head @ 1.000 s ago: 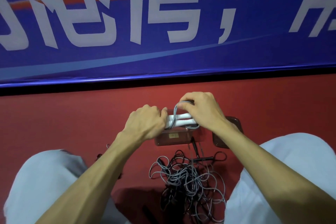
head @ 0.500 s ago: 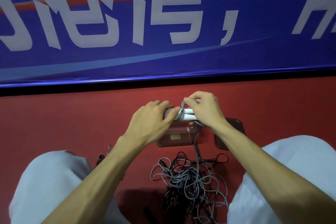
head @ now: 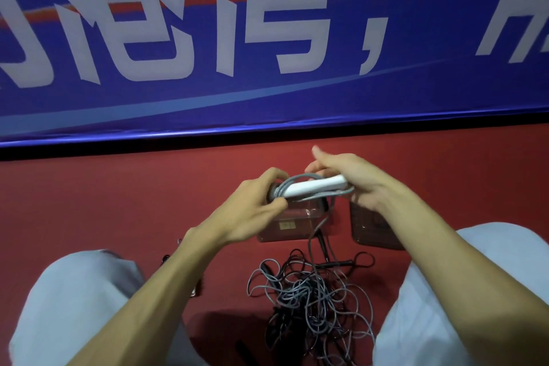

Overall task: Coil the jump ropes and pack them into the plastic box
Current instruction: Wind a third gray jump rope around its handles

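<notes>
Centre of frame: the left hand (head: 252, 202) is pinching the left end of the white handles (head: 315, 187), with grey cord (head: 297, 178) lying wrapped lengthwise around them. The right hand (head: 353, 178) is curling its fingers under the right end, thumb lifted clear. The bundle is hovering just above the plastic box (head: 292, 227) — not yet in. Lower centre, a tangled pile (head: 312, 297) is lying loose, one strand running up to the bundle. Judgement: early stage — most coiling and all packing remaining.

A big blue banner (head: 267, 92) with white letters stands behind the grip, and a red floor (head: 118, 202) lies below it.
</notes>
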`<control>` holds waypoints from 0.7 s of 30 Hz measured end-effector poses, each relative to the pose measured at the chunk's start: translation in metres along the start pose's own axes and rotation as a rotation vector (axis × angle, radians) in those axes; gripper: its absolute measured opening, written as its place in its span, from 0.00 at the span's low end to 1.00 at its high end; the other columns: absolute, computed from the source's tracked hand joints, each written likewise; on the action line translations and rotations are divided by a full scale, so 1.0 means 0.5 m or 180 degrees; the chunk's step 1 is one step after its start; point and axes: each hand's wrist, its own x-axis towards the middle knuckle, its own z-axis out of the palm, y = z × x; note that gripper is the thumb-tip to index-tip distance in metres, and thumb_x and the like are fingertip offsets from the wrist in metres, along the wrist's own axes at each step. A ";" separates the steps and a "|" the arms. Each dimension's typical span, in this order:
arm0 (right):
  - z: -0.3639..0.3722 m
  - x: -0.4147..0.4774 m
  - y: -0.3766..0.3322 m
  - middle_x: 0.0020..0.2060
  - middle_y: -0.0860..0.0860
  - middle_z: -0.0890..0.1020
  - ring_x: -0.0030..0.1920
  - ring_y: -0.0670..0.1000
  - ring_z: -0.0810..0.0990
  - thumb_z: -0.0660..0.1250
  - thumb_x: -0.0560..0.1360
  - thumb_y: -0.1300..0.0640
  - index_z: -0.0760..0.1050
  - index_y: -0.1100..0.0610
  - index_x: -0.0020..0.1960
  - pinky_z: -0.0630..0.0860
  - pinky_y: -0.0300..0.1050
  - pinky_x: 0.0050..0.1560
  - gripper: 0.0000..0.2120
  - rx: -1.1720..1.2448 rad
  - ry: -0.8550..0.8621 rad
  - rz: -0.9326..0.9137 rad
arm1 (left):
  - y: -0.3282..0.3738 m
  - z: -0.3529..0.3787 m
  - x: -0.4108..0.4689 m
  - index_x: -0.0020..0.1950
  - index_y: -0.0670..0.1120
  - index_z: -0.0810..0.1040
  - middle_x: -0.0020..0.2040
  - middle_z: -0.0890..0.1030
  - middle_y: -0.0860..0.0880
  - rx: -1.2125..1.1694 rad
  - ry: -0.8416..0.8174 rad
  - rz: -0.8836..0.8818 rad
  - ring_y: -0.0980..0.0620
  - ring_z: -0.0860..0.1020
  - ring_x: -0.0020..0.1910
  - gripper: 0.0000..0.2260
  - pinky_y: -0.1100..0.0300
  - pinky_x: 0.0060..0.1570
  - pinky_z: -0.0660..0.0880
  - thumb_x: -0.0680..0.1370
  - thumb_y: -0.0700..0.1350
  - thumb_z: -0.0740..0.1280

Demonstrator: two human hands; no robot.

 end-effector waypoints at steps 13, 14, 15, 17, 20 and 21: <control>0.037 -0.013 -0.005 0.43 0.55 0.83 0.31 0.45 0.74 0.66 0.79 0.58 0.76 0.62 0.53 0.69 0.35 0.30 0.08 -0.0874 -0.0835 -0.0297 | 0.008 -0.021 0.018 0.55 0.49 0.79 0.40 0.80 0.49 -0.2286 0.0755 -0.0506 0.58 0.71 0.29 0.11 0.61 0.32 0.67 0.81 0.37 0.59; 0.039 -0.017 -0.005 0.42 0.55 0.83 0.32 0.46 0.77 0.66 0.79 0.59 0.75 0.62 0.52 0.72 0.36 0.31 0.06 -0.1109 -0.0891 -0.0289 | 0.004 -0.017 0.019 0.54 0.49 0.78 0.40 0.79 0.47 -0.2243 0.0767 -0.0511 0.57 0.70 0.29 0.11 0.61 0.31 0.67 0.81 0.37 0.59; 0.039 -0.018 -0.003 0.40 0.56 0.82 0.34 0.48 0.80 0.66 0.79 0.61 0.74 0.61 0.52 0.75 0.38 0.32 0.05 -0.1242 -0.0940 -0.0218 | 0.001 -0.014 0.019 0.53 0.49 0.78 0.40 0.79 0.46 -0.2194 0.0768 -0.0514 0.57 0.69 0.29 0.11 0.62 0.31 0.67 0.82 0.36 0.58; 0.034 -0.020 0.003 0.37 0.57 0.81 0.39 0.55 0.82 0.65 0.79 0.62 0.73 0.60 0.51 0.79 0.48 0.39 0.03 -0.1643 -0.1036 -0.0043 | -0.005 -0.012 0.021 0.52 0.48 0.76 0.41 0.79 0.44 -0.2144 0.0771 -0.0524 0.57 0.69 0.28 0.11 0.62 0.31 0.67 0.81 0.35 0.58; 0.029 -0.020 0.012 0.39 0.56 0.81 0.43 0.55 0.80 0.62 0.80 0.60 0.70 0.58 0.55 0.74 0.50 0.45 0.04 -0.2603 -0.1021 -0.0013 | -0.014 -0.008 0.026 0.54 0.46 0.75 0.42 0.79 0.43 -0.2141 0.0770 -0.0577 0.57 0.69 0.28 0.09 0.61 0.32 0.67 0.81 0.34 0.58; 0.028 -0.018 0.015 0.39 0.55 0.80 0.42 0.54 0.80 0.61 0.81 0.60 0.68 0.57 0.58 0.74 0.48 0.45 0.06 -0.2807 -0.0998 -0.0003 | -0.019 -0.006 0.028 0.55 0.46 0.75 0.42 0.80 0.44 -0.2129 0.0789 -0.0608 0.57 0.69 0.28 0.09 0.61 0.32 0.68 0.81 0.35 0.59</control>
